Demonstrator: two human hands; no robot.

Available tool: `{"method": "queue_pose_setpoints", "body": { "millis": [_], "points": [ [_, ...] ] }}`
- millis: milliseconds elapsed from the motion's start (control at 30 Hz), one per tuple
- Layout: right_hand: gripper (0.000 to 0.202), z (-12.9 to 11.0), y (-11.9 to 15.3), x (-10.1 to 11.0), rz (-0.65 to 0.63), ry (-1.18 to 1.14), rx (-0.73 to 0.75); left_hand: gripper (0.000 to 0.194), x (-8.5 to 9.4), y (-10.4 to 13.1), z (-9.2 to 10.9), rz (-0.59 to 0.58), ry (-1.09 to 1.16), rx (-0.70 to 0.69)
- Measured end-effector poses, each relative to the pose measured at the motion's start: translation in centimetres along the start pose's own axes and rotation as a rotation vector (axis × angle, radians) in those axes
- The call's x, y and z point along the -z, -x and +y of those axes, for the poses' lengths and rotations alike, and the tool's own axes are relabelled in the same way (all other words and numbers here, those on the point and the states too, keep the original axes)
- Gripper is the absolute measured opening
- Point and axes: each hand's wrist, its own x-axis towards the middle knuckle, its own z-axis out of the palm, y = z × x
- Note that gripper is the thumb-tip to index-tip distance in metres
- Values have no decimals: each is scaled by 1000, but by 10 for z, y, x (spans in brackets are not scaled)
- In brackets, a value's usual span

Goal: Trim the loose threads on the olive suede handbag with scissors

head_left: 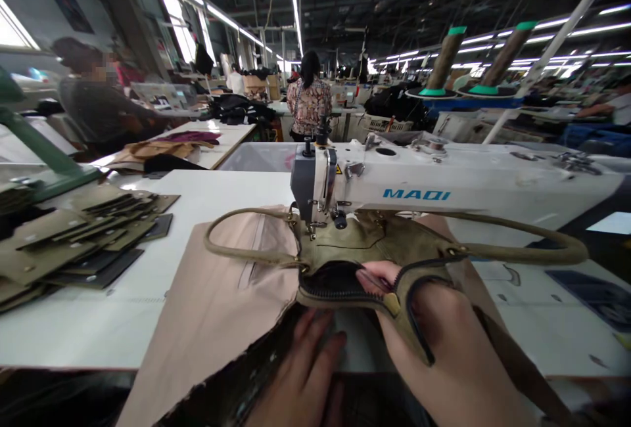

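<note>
Olive handbag point(345, 253) lies under the head of the white MAQI sewing machine point(468, 177), its body just in front of the needle area, with a beige fabric panel point(217, 295) spread to its left. Its 2 rolled handles reach out sideways, the left handle point(236, 253) over the beige panel and the right handle point(557, 243) beyond the machine's needle end. A black zipper point(340, 295) edges the opening nearest the person.

The right hand point(444, 335) has its fingers bent around the zipper's right end, gripping that edge; the fingertips show inside the opening, while an olive strip loops across the back of the hand. The left hand point(305, 374) lies palm down below the zipper, fingers extended and slightly apart, the tips just under the edge; whether they press on it I cannot tell.

Left on the white table point(236, 184) is a pile of olive flaps point(89, 236) with snaps. Behind the machine stand 2 brown thread cones point(446, 62).
</note>
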Motion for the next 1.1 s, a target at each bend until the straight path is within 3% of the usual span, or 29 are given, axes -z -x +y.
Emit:
{"method": "queue_pose_setpoints", "body": {
  "millis": [133,300,433,700,933,1100],
  "points": [
    [28,-2,-6,0,-15,-76,-20,47,-16,-10,-20,178,-139,-33],
    [28,8,-1,-1,-75,-103,-49,15,-2,-39,-26,568,-74,-103],
    [27,13,2,1,-95,-110,-48,11,5,-59,-18,700,-79,-176],
    [31,2,-1,1,-41,-108,15,12,3,-59,-22,727,-94,-135],
    [32,7,4,0,-102,-122,38,11,5,-66,-26,711,-169,-75],
    [28,7,2,-2,-59,-79,23,17,-4,-61,-39,624,-235,50]
  ]
}}
